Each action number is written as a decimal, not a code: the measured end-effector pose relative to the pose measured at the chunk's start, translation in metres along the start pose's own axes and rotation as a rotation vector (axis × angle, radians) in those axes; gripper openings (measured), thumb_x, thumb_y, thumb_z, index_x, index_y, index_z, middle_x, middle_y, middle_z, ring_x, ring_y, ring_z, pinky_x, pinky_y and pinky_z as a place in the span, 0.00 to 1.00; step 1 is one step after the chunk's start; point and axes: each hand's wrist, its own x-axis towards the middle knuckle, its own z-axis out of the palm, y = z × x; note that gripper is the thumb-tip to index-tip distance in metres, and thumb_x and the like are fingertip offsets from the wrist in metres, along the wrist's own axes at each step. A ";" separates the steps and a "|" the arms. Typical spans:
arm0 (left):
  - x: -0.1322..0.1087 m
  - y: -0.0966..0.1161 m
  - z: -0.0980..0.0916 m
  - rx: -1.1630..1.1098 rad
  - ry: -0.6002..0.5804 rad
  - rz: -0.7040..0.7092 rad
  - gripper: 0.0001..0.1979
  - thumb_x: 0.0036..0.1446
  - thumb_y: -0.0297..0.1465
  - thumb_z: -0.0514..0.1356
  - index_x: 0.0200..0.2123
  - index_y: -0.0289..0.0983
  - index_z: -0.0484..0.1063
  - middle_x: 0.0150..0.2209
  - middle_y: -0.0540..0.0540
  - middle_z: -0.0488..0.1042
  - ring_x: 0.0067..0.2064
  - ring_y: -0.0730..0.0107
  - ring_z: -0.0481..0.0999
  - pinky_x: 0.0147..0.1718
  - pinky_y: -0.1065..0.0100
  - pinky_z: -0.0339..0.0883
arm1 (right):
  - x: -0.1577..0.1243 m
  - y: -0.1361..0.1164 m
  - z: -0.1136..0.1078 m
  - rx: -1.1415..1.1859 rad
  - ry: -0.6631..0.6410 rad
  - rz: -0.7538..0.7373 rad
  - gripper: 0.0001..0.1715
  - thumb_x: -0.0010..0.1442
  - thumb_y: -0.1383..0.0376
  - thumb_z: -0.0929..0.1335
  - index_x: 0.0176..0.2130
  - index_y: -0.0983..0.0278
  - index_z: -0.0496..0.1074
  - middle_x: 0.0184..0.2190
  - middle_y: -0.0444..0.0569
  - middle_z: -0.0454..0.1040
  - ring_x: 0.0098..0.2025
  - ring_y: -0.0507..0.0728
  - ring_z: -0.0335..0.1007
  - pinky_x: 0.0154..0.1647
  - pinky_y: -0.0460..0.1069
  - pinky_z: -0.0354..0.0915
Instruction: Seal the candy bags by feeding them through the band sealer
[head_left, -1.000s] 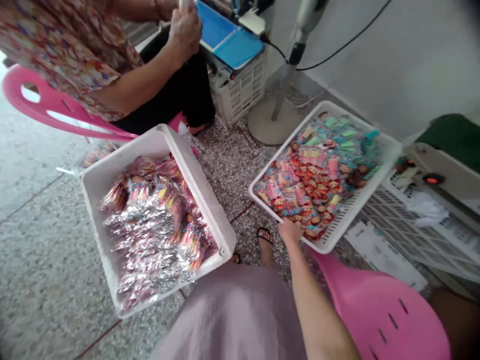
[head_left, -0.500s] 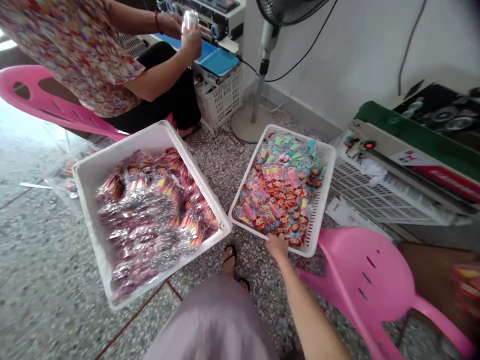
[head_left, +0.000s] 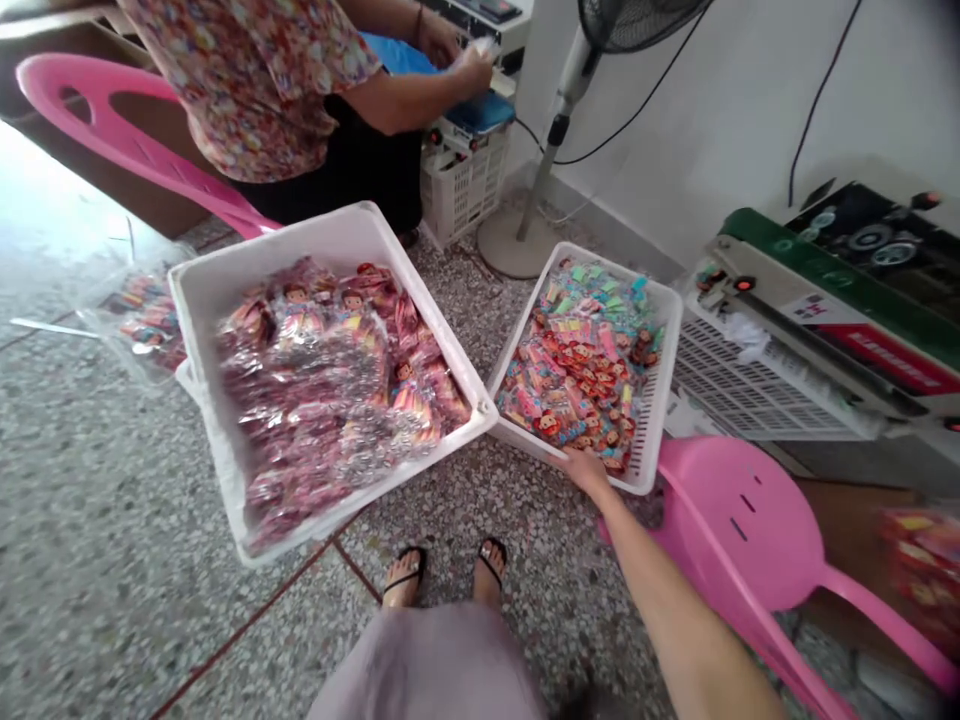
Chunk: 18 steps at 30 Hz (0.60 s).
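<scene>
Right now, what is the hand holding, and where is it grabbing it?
The right hand grips the white slotted plastic basket of colourful sweet packets by its near rim. The left hand is out of view.

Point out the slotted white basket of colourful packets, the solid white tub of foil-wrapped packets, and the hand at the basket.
Slotted white basket [head_left: 651,400], head view, right wall.
Solid white tub [head_left: 337,235], head view, far wall.
Right hand [head_left: 586,468], head view, back of hand.

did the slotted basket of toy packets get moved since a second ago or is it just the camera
Yes. The slotted basket, gripped at its near rim by the right hand, now sits nearly touching the big white bin; earlier a wide strip of floor lay between them.
</scene>
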 end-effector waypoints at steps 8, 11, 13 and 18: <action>0.015 -0.004 0.028 0.005 -0.053 -0.027 0.20 0.64 0.37 0.61 0.57 0.37 0.72 0.58 0.42 0.69 0.58 0.49 0.70 0.58 0.46 0.65 | -0.029 0.095 0.035 -0.105 -0.060 -0.038 0.15 0.66 0.58 0.64 0.47 0.57 0.78 0.44 0.49 0.78 0.55 0.62 0.63 0.47 0.50 0.54; 0.011 0.002 0.023 0.045 -0.087 -0.042 0.20 0.65 0.37 0.60 0.58 0.37 0.71 0.58 0.41 0.69 0.58 0.50 0.70 0.58 0.45 0.65 | -0.037 0.133 0.046 -0.103 -0.090 -0.054 0.14 0.63 0.63 0.65 0.46 0.56 0.78 0.48 0.47 0.79 0.57 0.63 0.60 0.50 0.52 0.52; 0.005 0.011 0.013 0.082 -0.119 -0.047 0.20 0.65 0.37 0.60 0.58 0.37 0.71 0.58 0.41 0.68 0.57 0.50 0.70 0.58 0.45 0.65 | -0.043 0.147 0.053 -0.088 -0.085 -0.048 0.16 0.63 0.65 0.64 0.46 0.57 0.78 0.50 0.48 0.78 0.57 0.64 0.59 0.52 0.54 0.51; -0.013 0.057 -0.046 0.178 -0.214 -0.009 0.20 0.65 0.38 0.61 0.57 0.37 0.70 0.57 0.41 0.69 0.55 0.53 0.72 0.54 0.48 0.69 | -0.068 0.123 0.071 -0.007 -0.023 0.006 0.22 0.62 0.71 0.61 0.48 0.59 0.78 0.53 0.52 0.76 0.58 0.65 0.58 0.54 0.57 0.50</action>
